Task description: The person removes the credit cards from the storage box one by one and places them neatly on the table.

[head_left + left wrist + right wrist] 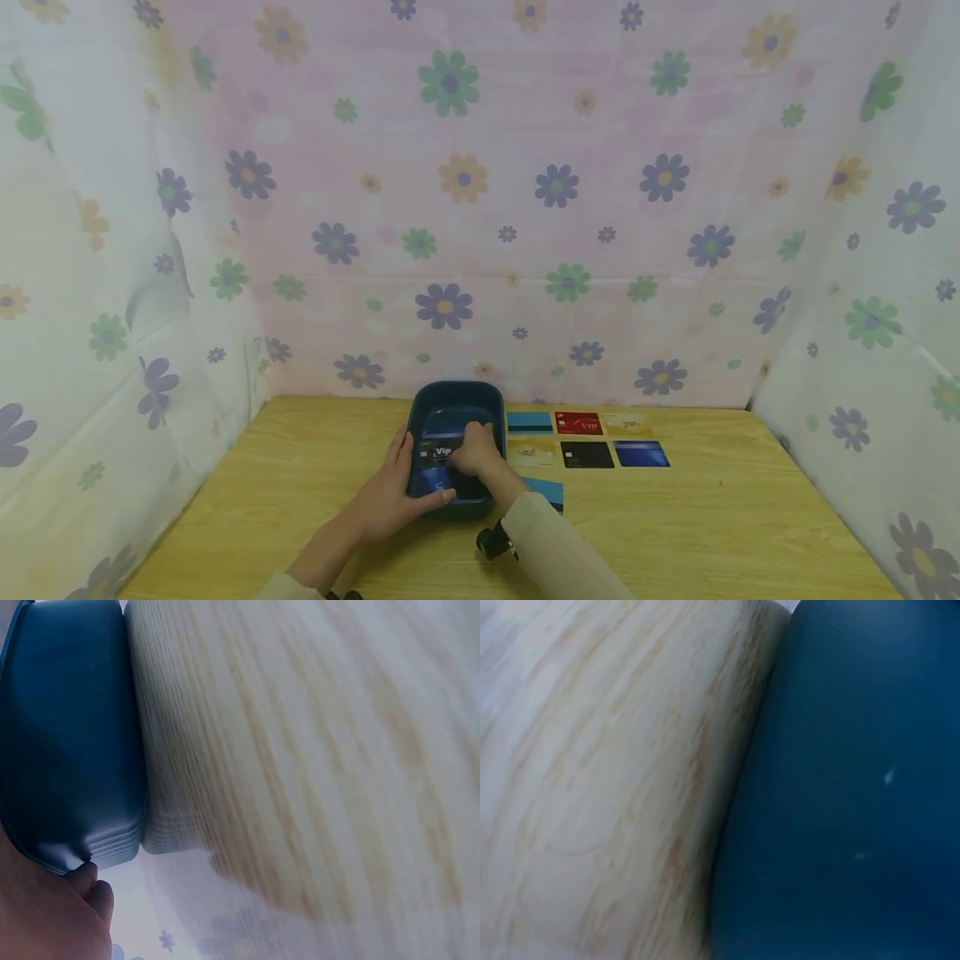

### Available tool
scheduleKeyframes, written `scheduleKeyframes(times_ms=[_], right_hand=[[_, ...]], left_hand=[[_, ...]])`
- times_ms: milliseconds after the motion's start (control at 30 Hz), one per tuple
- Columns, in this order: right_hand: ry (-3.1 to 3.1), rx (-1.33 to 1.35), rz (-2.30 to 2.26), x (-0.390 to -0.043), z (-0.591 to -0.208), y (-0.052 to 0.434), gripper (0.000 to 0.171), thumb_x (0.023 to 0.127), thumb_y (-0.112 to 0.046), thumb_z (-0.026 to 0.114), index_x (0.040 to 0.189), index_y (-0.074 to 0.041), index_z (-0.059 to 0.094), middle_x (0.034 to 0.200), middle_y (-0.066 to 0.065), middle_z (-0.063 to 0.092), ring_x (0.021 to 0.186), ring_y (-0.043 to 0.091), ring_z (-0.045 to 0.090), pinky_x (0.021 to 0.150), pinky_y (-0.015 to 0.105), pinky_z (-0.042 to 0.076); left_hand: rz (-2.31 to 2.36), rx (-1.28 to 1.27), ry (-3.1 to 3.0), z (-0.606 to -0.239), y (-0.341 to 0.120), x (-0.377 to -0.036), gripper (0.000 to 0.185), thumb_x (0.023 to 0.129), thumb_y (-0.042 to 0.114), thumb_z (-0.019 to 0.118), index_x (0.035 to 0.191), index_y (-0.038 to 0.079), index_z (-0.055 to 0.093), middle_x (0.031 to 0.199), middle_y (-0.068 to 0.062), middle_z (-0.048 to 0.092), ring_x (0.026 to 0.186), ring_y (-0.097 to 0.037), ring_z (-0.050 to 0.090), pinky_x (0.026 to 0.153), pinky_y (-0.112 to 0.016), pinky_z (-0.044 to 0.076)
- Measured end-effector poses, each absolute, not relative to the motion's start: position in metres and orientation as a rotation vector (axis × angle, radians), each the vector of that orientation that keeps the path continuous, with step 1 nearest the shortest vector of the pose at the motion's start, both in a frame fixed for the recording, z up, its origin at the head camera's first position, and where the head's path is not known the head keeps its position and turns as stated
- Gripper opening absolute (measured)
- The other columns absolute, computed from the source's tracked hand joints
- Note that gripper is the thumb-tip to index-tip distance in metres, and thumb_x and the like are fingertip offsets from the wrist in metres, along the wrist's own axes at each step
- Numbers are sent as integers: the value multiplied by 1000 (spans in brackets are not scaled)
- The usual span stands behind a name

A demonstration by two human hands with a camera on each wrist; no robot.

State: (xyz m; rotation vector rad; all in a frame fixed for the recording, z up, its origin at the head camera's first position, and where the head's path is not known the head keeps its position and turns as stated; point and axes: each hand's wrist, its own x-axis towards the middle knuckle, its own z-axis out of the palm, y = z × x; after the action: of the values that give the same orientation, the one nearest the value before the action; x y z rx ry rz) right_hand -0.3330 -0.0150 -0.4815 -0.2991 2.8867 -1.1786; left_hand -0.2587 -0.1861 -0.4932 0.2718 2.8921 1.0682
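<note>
In the head view a dark blue plastic box (457, 389) stands on the table with cards inside. A black card marked Vip (442, 452) lies in it, with a blue card (433, 480) nearer to me. My left hand (386, 492) grips the box's left side, fingers along the outer wall and thumb over the near rim. Inside the box is my right hand (477, 450), its bent fingers at the right edge of the Vip card. Its fingertips are hidden, so I cannot tell whether they pinch a card. Both wrist views show the box's outer wall.
Right of the box, cards lie in rows on the wooden table (720, 517): light blue (529, 422), red (579, 423), pale gold (628, 425), another gold (531, 453), black (588, 455) and dark blue (641, 454). Another light blue card (551, 492) is partly behind my right forearm. Flowered cloth encloses the table.
</note>
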Motion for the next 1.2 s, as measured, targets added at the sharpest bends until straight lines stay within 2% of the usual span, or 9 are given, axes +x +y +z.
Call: scheduleKeyframes(times_ms=[167,267,367,533,633,767,900,1067,1200], right_hand=[[2847,-248,-1240,-332,-484,-15,50,69,-6,91,104,16,62,121,37,60,130,57,44,106,58,45],[2843,-241,-1265,-332,-485,-15,55,69,-7,91,109,16,60,125,38,57,131,57,44,108,58,44],[2862,-242,-1278,-331,-484,-15,53,71,-5,88,110,15,58,117,34,59,121,52,53,104,57,47],[2920,-244,-1284,-331,-483,-15,27,75,2,79,95,9,63,94,22,67,95,38,66,84,50,56],[2939,-243,-1318,-331,-482,-16,17,76,4,75,92,7,68,91,19,70,91,35,68,78,47,57],[2918,-228,-1398,-330,-480,-16,25,78,5,72,102,8,68,101,20,69,99,38,66,85,49,56],[2876,-234,-1466,-330,-481,-16,31,80,6,69,110,7,65,102,17,66,101,36,64,87,50,55],[2785,-237,-1618,-330,-483,-16,31,82,10,65,113,7,64,100,16,64,93,31,65,76,43,58],[2662,-237,-1769,-330,-484,-16,33,83,14,64,116,10,62,102,20,64,79,30,70,64,35,60]], left_hand=[[1066,269,2892,-493,-186,-258,125,84,70,71,164,2,2,171,-16,-7,149,-48,27,111,-64,37],[1064,261,2891,-493,-186,-258,125,84,71,70,164,2,2,171,-16,-8,149,-48,27,111,-64,37],[1070,259,2888,-493,-185,-258,126,83,71,70,164,3,2,171,-16,-8,149,-48,28,111,-63,37],[1085,259,2879,-493,-186,-260,126,84,71,71,164,3,1,171,-15,-9,148,-46,29,111,-61,39],[1097,258,2871,-494,-186,-260,126,84,70,72,164,3,1,171,-14,-9,149,-46,29,112,-61,38],[1098,256,2869,-493,-187,-261,126,83,70,72,164,3,2,171,-15,-8,149,-46,29,111,-61,38],[1092,258,2876,-493,-188,-261,125,84,69,72,164,3,2,171,-14,-8,149,-46,28,111,-62,38],[1083,275,2886,-493,-188,-261,126,84,69,72,164,3,2,171,-16,-7,149,-47,27,112,-62,37],[1083,277,2887,-493,-187,-260,126,84,69,72,164,3,2,171,-16,-7,149,-47,28,112,-62,37]])
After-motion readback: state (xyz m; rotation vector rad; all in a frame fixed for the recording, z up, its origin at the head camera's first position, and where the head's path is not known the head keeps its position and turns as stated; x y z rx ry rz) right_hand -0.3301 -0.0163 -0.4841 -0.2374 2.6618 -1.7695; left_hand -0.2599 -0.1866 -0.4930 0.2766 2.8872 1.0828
